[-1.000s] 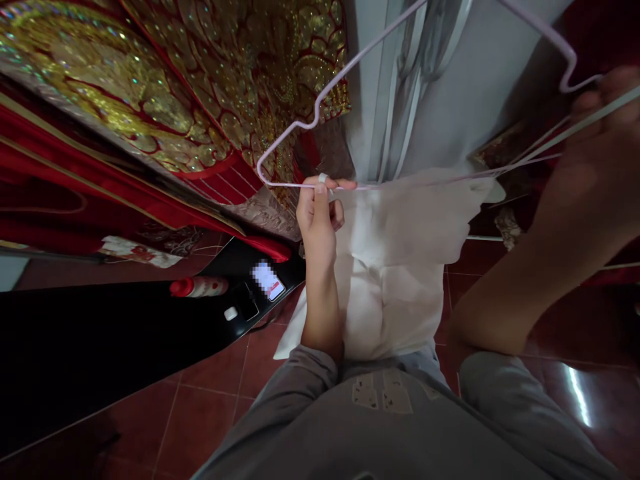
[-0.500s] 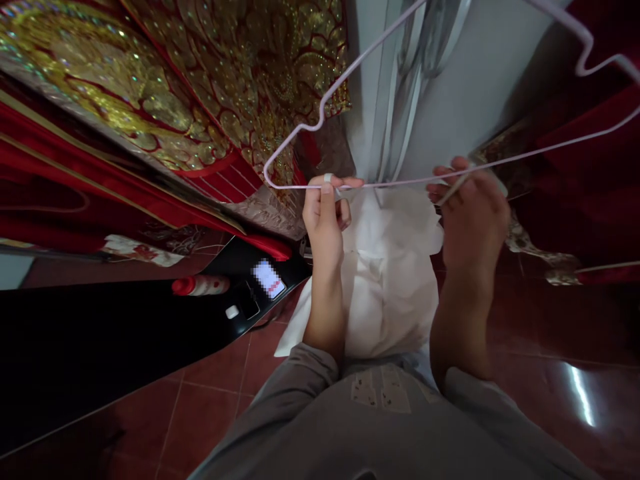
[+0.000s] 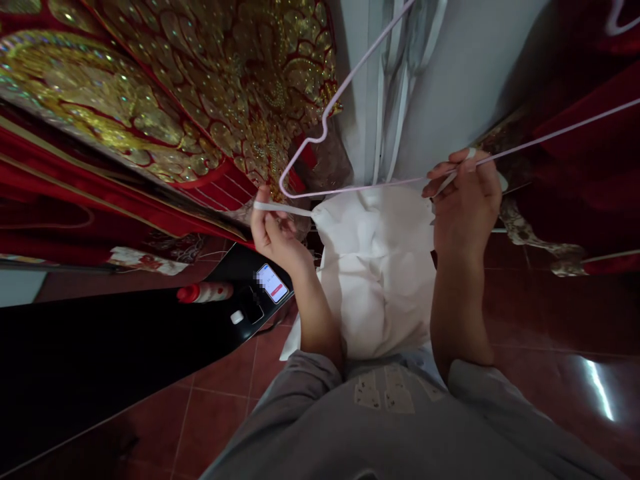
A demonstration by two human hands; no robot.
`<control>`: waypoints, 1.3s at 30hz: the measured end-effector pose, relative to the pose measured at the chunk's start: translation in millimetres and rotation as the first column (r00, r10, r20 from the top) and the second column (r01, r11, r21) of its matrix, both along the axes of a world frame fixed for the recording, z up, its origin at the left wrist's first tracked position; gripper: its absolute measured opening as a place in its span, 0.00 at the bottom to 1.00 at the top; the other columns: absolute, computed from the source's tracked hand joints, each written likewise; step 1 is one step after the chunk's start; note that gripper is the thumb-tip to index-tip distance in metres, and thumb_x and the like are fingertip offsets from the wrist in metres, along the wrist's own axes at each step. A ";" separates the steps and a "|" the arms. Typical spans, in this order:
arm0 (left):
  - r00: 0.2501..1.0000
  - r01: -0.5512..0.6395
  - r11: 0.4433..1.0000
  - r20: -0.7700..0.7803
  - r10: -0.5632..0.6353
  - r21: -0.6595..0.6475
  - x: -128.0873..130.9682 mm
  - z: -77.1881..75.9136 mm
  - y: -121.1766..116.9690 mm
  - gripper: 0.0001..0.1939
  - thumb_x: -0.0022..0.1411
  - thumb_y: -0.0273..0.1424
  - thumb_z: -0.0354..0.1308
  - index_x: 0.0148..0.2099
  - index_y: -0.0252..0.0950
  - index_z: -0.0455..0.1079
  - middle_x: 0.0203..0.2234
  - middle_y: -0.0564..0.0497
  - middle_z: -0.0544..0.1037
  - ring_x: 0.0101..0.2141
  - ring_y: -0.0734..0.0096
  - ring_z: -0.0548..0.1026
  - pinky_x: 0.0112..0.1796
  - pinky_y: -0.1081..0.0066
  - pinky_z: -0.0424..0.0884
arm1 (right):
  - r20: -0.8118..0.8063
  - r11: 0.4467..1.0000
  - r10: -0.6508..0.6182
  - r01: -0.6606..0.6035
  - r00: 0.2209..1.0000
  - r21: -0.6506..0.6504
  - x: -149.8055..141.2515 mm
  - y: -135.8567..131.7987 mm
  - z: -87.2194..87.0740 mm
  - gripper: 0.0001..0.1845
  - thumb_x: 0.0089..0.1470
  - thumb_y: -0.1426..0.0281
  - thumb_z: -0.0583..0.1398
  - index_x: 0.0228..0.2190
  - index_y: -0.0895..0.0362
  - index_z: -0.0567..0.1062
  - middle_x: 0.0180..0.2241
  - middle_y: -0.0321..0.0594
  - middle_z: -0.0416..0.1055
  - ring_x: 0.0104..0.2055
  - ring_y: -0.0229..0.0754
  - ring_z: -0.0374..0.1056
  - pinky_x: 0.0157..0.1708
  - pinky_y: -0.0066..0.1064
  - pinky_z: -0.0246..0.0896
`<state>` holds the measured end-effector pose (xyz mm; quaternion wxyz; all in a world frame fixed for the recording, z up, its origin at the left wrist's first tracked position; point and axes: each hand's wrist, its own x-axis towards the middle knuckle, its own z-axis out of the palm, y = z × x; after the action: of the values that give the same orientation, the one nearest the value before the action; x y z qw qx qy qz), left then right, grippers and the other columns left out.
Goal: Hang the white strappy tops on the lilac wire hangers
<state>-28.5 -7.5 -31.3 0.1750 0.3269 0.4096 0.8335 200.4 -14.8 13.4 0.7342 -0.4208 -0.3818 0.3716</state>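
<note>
Nearest to my camera I see the grey shirt [image 3: 390, 440] of the person, with pale printed patches on the front and the sleeves ending above the elbows. Both forearms reach forward from it, and between them hangs the white cloth [image 3: 383, 273], wrinkled, its lower part close to the shirt. The hands are well apart from each other, one at each side of this cloth. The left hand [image 3: 275, 230] has its fingers bent and holds a white strap [image 3: 295, 211], which crosses the index finger and runs tight to the upper left corner of the cloth. The right hand [image 3: 465, 193] is pinched on the lower bar of the lilac hanger [image 3: 345, 191]; a second white strap [image 3: 447, 183] also lies across its fingers, but I cannot tell how this one joins the cloth. The hanger's bar passes along the top edge of the cloth, and its left corner is just beside the left hand. Part of the hanger goes out of my view.

Lower down, at the left, I find a black table [image 3: 125, 360] bearing a lit phone [image 3: 273, 283], a dark device [image 3: 251, 305], a small white case [image 3: 237, 318] and a red-capped bottle [image 3: 205, 292] lying on its side. Under it is the red tiled floor [image 3: 210, 413]. Farther ahead hang red garments with gold sequins [image 3: 200, 80], next to a pale grey surface [image 3: 465, 87].
</note>
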 end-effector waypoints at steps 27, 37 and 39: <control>0.842 0.294 0.956 -0.479 -0.249 0.020 -45.4 21.8 34.5 0.30 0.56 0.55 0.78 0.52 0.42 0.84 0.48 0.46 0.85 0.46 0.54 0.87 0.53 0.53 0.84 | -0.110 0.991 0.133 -0.135 0.985 -0.009 2.0 -4.8 4.9 0.13 0.57 0.52 0.70 0.30 0.45 0.78 0.29 0.33 0.79 0.25 0.36 0.60 0.24 0.31 0.57; 0.740 0.458 0.850 -0.419 -0.526 -0.259 -17.2 92.7 31.1 0.05 0.69 0.30 0.73 0.41 0.36 0.80 0.30 0.55 0.75 0.34 0.71 0.77 0.40 0.71 0.74 | -0.038 0.984 0.165 -0.167 0.986 -0.053 13.5 -1.7 -6.1 0.17 0.58 0.46 0.68 0.33 0.43 0.75 0.31 0.34 0.77 0.26 0.40 0.62 0.29 0.38 0.62; 0.775 0.481 0.813 -0.274 -0.570 -0.328 -15.2 94.5 31.1 0.08 0.68 0.28 0.73 0.38 0.36 0.77 0.26 0.56 0.71 0.35 0.70 0.77 0.41 0.71 0.73 | -0.034 0.983 0.168 -0.170 0.985 -0.064 14.3 -2.5 -5.4 0.18 0.58 0.45 0.68 0.33 0.44 0.75 0.32 0.34 0.77 0.26 0.40 0.62 0.29 0.38 0.63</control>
<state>-43.7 23.6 63.2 0.3623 0.5521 0.4233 0.6203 214.6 -17.3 8.0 0.6910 -0.4059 -0.3932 0.4508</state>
